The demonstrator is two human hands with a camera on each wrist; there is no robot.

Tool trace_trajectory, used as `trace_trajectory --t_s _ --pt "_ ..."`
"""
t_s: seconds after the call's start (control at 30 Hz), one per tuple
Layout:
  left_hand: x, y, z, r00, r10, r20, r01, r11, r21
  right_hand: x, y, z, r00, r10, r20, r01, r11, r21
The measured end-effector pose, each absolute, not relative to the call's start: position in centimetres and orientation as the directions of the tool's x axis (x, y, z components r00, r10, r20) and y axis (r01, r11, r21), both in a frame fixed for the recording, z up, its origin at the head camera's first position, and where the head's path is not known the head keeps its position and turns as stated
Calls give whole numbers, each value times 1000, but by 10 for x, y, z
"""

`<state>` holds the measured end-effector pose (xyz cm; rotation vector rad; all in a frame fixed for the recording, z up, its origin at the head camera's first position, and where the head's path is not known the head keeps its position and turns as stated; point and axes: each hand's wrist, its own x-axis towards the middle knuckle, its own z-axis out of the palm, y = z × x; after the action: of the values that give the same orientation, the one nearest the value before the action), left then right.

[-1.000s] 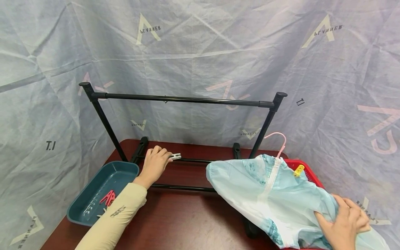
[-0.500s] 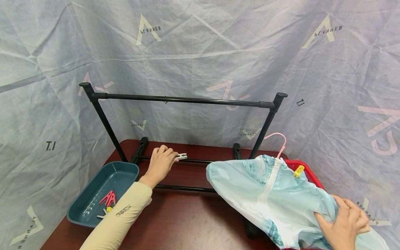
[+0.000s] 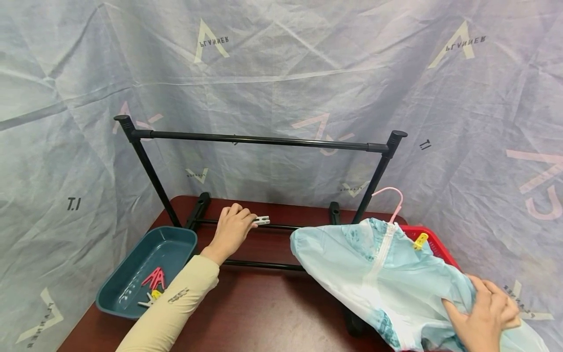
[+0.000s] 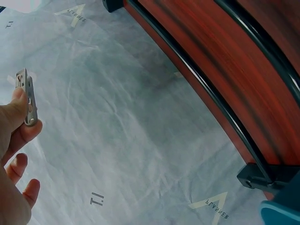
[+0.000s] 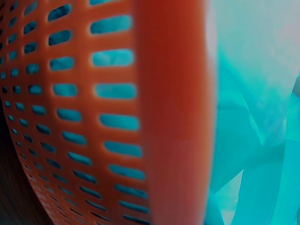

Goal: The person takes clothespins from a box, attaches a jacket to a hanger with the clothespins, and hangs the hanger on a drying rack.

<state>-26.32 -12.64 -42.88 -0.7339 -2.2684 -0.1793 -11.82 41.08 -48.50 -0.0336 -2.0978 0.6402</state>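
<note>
My left hand [image 3: 233, 230] pinches a light grey clothespin [image 3: 262, 220] over the table, between thumb and index finger; the left wrist view shows the clothespin [image 4: 27, 97] close up, its other fingers loosely curled. At the right, my right hand [image 3: 486, 313] holds a pale blue jacket [image 3: 396, 283] at its side, thumb on the near face. The jacket is on a pink hanger [image 3: 398, 205] whose hook sticks up, and a yellow clothespin [image 3: 421, 241] is clipped near its collar. In the right wrist view the hand is hidden; blue fabric [image 5: 253, 117] shows beside a basket.
A black rack [image 3: 259, 140] with a top bar and lower bars stands on the brown table [image 3: 272, 303]. A teal tray [image 3: 132, 264] at left holds pink, yellow and grey clothespins. Beneath the jacket is a red slotted basket [image 3: 440, 249]. A printed sheet hangs behind.
My left hand has shifted to the right with the grey clothespin, moving farther from the tray. More of the tray's clothespins show. My right hand and the jacket stay in place.
</note>
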Motion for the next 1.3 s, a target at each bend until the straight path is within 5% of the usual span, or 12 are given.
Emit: trace_trajectory --t_s 0.73,1.3 --pt "-260 -102 -423 -527 485 697 578 807 -124 -116 413 -483 -644 280 712 -183 847 -499" --pt "-256 -80 -417 -519 522 676 598 788 -150 -120 415 -484 -588 212 781 -262 863 -432"
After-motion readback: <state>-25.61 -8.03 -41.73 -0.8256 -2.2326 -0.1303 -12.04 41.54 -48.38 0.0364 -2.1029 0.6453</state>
